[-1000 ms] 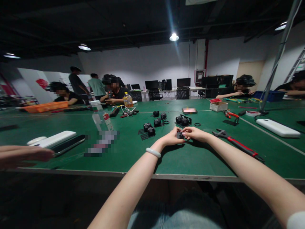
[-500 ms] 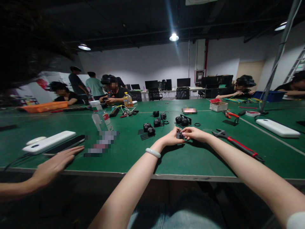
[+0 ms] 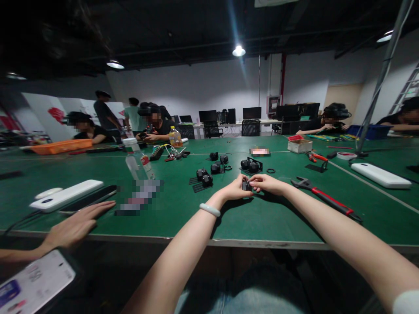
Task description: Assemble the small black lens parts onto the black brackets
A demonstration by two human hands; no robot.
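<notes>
Between my two hands, low over the green table, is a small black part. My left hand is closed on it from the left, a pale bangle on the wrist. The fingertips of my right hand pinch at its right side. Just beyond lie more black parts: a pair with a flat plate, another pair on slotted plates, and several pieces behind. A black ring rests beyond my right hand.
An adjustable wrench lies right of my hands, with red-handled pliers and a small box behind. Another person's hand rests at the left edge, near a lit phone, a white power bank and a bottle.
A lit phone has appeared at the lower left, below the other person's hand. The dark shape at the upper left has moved away a little. My hands look nearly unchanged.
</notes>
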